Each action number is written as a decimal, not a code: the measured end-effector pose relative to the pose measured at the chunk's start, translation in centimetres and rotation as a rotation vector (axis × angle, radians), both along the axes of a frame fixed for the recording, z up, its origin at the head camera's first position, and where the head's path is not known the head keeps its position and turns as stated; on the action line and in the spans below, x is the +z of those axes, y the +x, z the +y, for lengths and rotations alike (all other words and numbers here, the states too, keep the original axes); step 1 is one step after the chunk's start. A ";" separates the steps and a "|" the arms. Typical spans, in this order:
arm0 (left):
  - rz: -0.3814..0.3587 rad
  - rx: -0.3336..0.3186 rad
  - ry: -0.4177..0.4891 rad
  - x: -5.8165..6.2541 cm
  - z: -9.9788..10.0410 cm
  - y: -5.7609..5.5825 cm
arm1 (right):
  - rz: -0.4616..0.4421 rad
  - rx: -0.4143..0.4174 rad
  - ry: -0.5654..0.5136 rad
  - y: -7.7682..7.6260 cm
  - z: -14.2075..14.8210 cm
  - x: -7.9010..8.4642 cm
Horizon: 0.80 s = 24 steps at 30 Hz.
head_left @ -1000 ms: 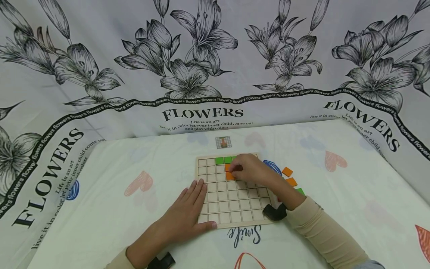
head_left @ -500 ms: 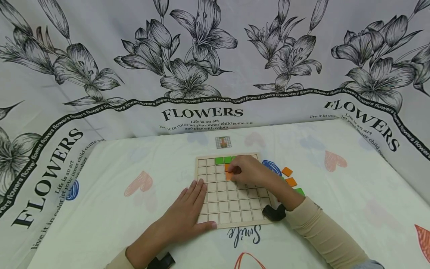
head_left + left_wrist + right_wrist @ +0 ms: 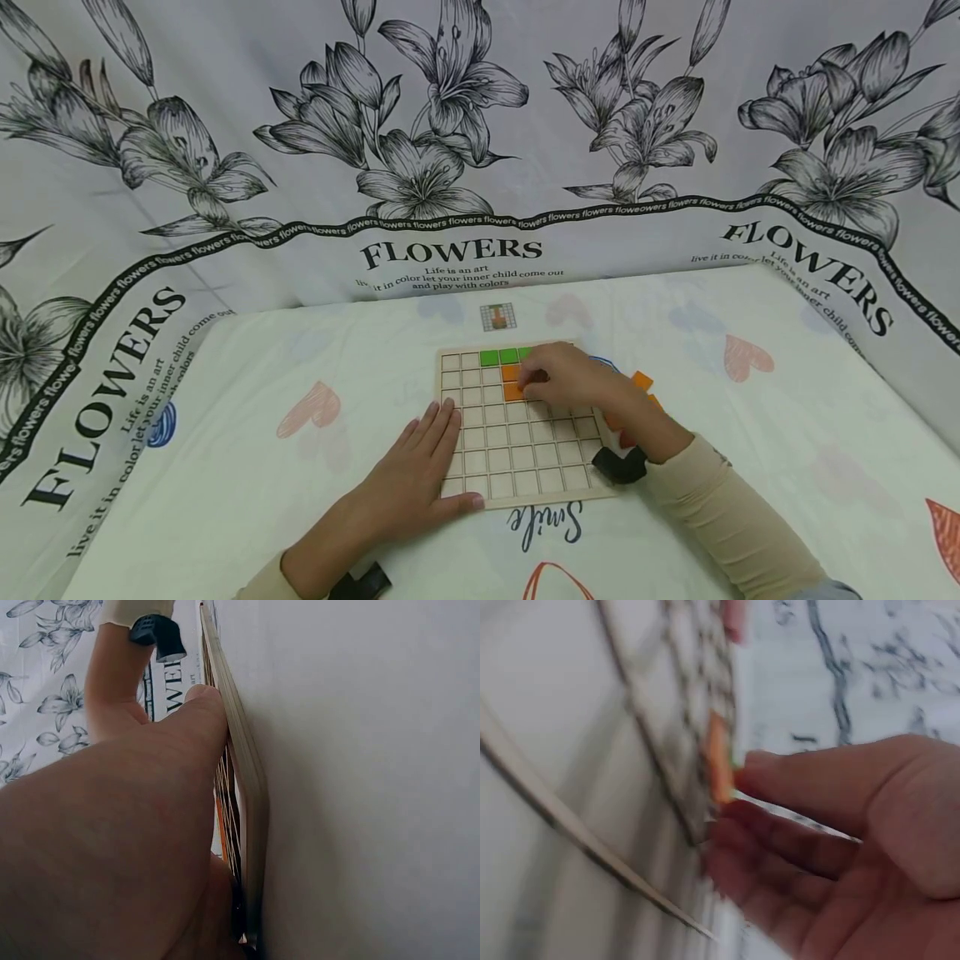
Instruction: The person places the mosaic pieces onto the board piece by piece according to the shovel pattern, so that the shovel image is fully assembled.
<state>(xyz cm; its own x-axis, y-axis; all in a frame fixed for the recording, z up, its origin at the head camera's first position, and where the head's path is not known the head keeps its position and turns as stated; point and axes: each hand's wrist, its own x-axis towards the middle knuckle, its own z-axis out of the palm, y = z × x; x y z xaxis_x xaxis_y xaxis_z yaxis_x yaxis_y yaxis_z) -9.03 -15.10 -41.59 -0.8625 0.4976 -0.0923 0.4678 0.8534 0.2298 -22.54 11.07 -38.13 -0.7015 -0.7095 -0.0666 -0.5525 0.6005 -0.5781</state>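
Note:
A light wooden grid board (image 3: 525,461) lies on the cloth. My left hand (image 3: 401,475) rests flat along its left side, fingertips on the edge and thumb at the near corner; the left wrist view shows this hand (image 3: 112,825) against the board's rim. Several green tiles (image 3: 490,358) sit in the far row, and below them are two orange tiles (image 3: 511,373). My right hand (image 3: 562,375) is over the board, its loosely curled fingertips beside the nearer orange tile. In the blurred right wrist view, thumb and fingers stand apart near an orange tile (image 3: 720,761).
Loose orange tiles (image 3: 642,381) and a red piece (image 3: 627,439) lie right of the board, partly hidden by the right forearm. Beyond the board is a small picture card (image 3: 498,317) with a grid. A black wrist device (image 3: 619,466) overlaps the board's near right corner.
My right hand and forearm have shifted slightly right, showing more of the orange tiles on the board and covering more loose ones. The left hand stays put.

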 end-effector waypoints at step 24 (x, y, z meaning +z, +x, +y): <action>0.011 0.002 -0.009 -0.1 0.1 0.0 | -0.106 -0.111 0.436 -0.3 5.4 2.4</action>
<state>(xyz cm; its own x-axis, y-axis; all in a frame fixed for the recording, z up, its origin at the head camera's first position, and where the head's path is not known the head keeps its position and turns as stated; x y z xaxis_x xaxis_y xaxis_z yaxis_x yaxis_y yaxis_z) -9.06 -15.04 -41.67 -0.8646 0.4949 -0.0871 0.4684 0.8564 0.2171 -22.85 16.43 -35.75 -0.7447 -0.5204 -0.4179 -0.4227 0.8523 -0.3081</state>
